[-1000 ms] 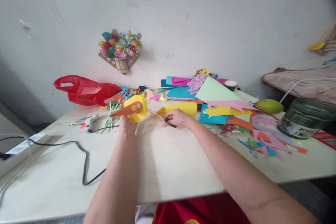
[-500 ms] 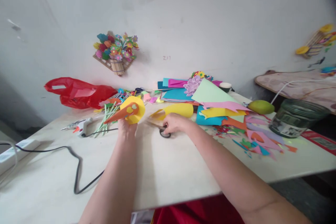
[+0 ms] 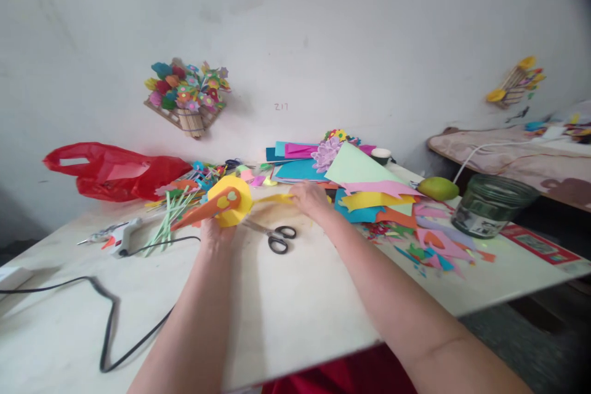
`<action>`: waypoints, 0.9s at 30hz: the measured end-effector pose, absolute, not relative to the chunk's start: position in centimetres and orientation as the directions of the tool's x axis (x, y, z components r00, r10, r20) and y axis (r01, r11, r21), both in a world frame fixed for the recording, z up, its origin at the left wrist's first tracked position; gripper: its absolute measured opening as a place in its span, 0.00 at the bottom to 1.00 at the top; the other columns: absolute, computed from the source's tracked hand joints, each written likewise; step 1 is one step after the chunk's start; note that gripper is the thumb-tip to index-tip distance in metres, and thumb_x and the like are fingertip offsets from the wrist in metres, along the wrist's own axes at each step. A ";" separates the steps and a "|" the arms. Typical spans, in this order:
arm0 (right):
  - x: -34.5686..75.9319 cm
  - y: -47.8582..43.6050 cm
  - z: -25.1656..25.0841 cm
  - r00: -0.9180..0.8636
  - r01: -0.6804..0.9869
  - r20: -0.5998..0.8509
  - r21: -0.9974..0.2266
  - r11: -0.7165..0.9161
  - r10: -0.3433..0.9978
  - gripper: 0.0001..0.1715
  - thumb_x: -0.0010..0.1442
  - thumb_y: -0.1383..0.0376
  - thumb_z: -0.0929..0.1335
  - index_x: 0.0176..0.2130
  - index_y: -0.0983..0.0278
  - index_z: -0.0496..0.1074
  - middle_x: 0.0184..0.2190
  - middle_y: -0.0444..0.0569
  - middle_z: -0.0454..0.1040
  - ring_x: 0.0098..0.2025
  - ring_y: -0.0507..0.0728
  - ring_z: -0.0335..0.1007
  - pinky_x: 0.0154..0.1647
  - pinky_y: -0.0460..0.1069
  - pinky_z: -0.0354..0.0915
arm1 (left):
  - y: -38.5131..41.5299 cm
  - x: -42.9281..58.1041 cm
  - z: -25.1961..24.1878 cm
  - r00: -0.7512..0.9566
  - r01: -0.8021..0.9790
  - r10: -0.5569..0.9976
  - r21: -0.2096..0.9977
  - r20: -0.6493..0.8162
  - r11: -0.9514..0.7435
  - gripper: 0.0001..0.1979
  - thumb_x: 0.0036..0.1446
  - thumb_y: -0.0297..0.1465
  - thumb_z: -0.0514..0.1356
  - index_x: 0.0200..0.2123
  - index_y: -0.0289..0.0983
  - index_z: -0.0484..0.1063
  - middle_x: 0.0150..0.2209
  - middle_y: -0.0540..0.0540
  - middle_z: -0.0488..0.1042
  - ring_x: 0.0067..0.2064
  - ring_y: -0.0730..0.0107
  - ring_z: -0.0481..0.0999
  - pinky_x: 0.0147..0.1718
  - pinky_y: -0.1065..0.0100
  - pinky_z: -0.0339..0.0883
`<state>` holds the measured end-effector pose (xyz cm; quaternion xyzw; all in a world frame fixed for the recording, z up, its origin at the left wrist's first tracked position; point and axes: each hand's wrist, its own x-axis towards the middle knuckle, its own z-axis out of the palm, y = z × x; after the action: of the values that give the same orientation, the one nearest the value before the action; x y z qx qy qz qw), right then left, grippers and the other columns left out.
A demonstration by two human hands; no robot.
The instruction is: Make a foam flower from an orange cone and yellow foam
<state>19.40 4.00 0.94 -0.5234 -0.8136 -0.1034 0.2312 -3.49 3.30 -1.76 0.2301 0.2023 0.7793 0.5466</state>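
My left hand (image 3: 218,234) is closed around an orange paper cone (image 3: 210,209) with small yellow pieces on it and a round yellow paper piece (image 3: 231,217) behind it. My right hand (image 3: 310,198) has its fingers closed on a yellow sheet (image 3: 279,199), which is seen nearly edge-on and reaches toward the round piece. Whether the two yellow papers touch, I cannot tell. Between my forearms, a pair of scissors (image 3: 276,239) with black handles lies on the table, its blades pointing left.
A glue gun (image 3: 120,240), pale green sticks (image 3: 168,221) and a red plastic bag (image 3: 120,172) are at left. Coloured sheets (image 3: 355,166), paper scraps (image 3: 434,252), a yellow-green fruit (image 3: 438,188) and a glass jar (image 3: 489,209) stand or lie at right. A black cord (image 3: 111,320) crosses the table.
My right hand has let go of the scissors and now grips the yellow sheet farther back. The left hand keeps its hold on the cone. The view has turned slightly right.
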 end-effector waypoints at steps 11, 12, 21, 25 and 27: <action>28.2 4.7 5.0 0.050 0.995 0.949 -0.075 0.069 0.312 0.22 0.63 0.68 0.57 0.52 0.57 0.69 0.56 0.47 0.65 0.57 0.60 0.55 0.58 0.58 0.47 | 3.2 -3.1 -1.2 -0.241 -0.802 0.957 0.523 0.161 -0.290 0.06 0.55 0.30 0.56 0.35 0.39 0.71 0.35 0.48 0.78 0.38 0.66 0.77 0.39 0.64 0.73; 29.2 4.8 4.8 0.068 0.996 0.943 -0.084 0.035 0.325 0.22 0.63 0.68 0.57 0.51 0.56 0.69 0.56 0.47 0.65 0.57 0.60 0.55 0.58 0.59 0.46 | 3.3 -3.1 -1.3 -0.234 -0.796 0.957 0.531 0.174 -0.291 0.06 0.55 0.29 0.56 0.36 0.39 0.72 0.36 0.48 0.77 0.39 0.66 0.77 0.40 0.64 0.73; 34.1 6.2 1.4 0.340 0.940 0.720 -0.249 -0.233 0.604 0.30 0.62 0.57 0.57 0.60 0.67 0.58 0.60 0.58 0.57 0.61 0.66 0.48 0.59 0.65 0.37 | 3.7 -2.4 -1.8 -0.175 -0.763 0.968 0.597 0.180 -0.249 0.08 0.56 0.33 0.56 0.38 0.39 0.73 0.39 0.47 0.77 0.40 0.66 0.76 0.39 0.65 0.74; 33.6 6.6 0.7 0.364 0.930 0.543 -0.251 -0.267 0.757 0.45 0.57 0.41 0.53 0.64 0.63 0.46 0.66 0.54 0.41 0.65 0.70 0.34 0.60 0.68 0.32 | 3.7 -2.3 -1.9 -0.152 -0.754 0.971 0.613 0.187 -0.236 0.09 0.55 0.34 0.58 0.39 0.40 0.73 0.40 0.47 0.77 0.39 0.65 0.76 0.38 0.66 0.74; 33.6 6.9 -0.2 0.339 0.932 0.363 -0.252 -0.259 0.868 0.44 0.56 0.39 0.50 0.64 0.58 0.49 0.66 0.50 0.41 0.65 0.70 0.34 0.59 0.69 0.32 | 3.7 -2.3 -2.1 -0.162 -0.750 0.965 0.610 0.208 -0.257 0.10 0.54 0.34 0.59 0.40 0.39 0.72 0.40 0.47 0.77 0.39 0.65 0.76 0.39 0.64 0.73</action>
<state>33.64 6.87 -0.24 -0.7897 -0.5699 -0.0755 0.2143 -2.27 3.69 -2.05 0.2876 0.1870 0.7388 0.5801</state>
